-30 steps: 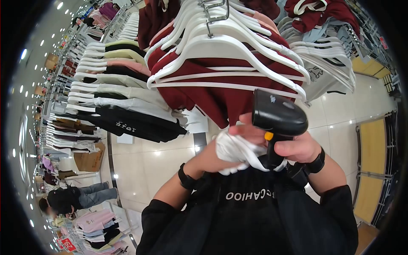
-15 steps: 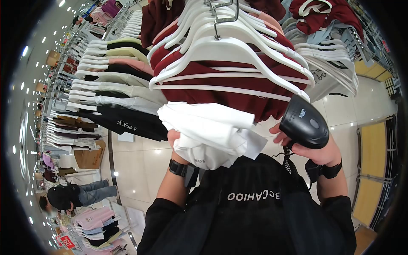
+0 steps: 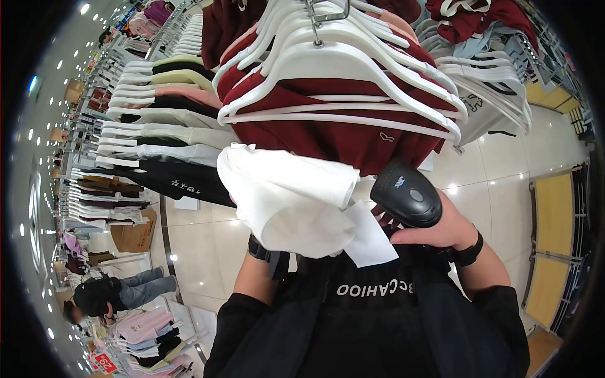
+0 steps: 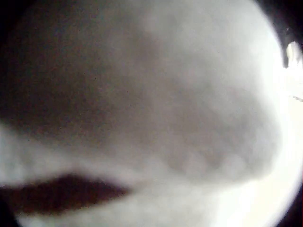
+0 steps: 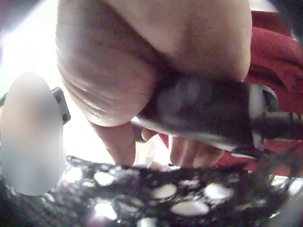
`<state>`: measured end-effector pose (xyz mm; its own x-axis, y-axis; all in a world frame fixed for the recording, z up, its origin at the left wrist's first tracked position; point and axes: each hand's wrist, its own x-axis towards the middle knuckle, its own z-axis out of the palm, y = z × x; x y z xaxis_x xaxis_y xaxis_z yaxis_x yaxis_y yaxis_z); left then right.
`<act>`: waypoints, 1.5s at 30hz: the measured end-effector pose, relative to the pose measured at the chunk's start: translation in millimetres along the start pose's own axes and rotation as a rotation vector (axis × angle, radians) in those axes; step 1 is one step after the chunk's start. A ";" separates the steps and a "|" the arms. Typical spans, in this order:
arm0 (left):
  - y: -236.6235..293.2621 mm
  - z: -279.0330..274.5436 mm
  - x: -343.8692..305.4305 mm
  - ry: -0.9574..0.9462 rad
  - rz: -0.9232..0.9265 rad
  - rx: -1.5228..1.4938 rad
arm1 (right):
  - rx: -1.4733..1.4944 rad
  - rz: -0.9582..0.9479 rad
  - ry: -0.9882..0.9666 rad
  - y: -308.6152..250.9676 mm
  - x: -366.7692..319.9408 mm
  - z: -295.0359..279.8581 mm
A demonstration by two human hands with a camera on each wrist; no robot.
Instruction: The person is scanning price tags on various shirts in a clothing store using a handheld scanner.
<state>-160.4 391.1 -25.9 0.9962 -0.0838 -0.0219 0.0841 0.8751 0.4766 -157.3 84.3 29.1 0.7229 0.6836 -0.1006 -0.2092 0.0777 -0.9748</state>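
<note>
A white garment [image 3: 283,195], folded into a loose bundle, is held up in front of the chest by my left hand, which is hidden behind the fabric. Only the left wristband [image 3: 258,247] shows below it. Blurred white cloth [image 4: 156,94] fills most of the left wrist view. A white paper tag [image 3: 372,236] hangs from the garment's right side. My right hand [image 3: 446,228] grips a black barcode scanner [image 3: 408,194], its front end angled toward the garment and the tag. In the right wrist view the fingers wrap around the scanner's handle [image 5: 203,113].
Just ahead hangs a rack of dark red clothes [image 3: 359,142] on white hangers [image 3: 340,57]. More clothes on hangers [image 3: 170,132] line the left side. A yellow-panelled rack [image 3: 554,239] stands at the right. Another person [image 3: 104,296] is at the far left.
The white garment, gathered low between both hands a second ago, has come up and spread out in the left hand. The scanner moved right, then back left toward the tag, which now shows fully.
</note>
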 end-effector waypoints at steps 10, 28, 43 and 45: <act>-2.1 -13.5 -2.2 -0.010 0.083 -0.093 | -0.289 -0.270 0.487 -16.6 -0.6 22.1; -7.2 -3.0 -2.8 -0.070 -0.036 -0.145 | -0.671 -0.628 -0.069 -7.9 38.3 48.7; 25.2 -3.1 -19.0 -0.126 -0.034 -0.114 | -0.454 0.005 -0.219 -32.8 3.3 7.2; 24.5 -2.1 -22.6 -0.137 -0.036 -0.114 | -0.504 -0.015 -0.231 -32.4 4.5 8.1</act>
<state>-180.7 415.4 -15.5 0.9811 -0.1730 0.0865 0.1288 0.9180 0.3752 -152.6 90.7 61.8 0.5483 0.8309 -0.0948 0.1821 -0.2293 -0.9562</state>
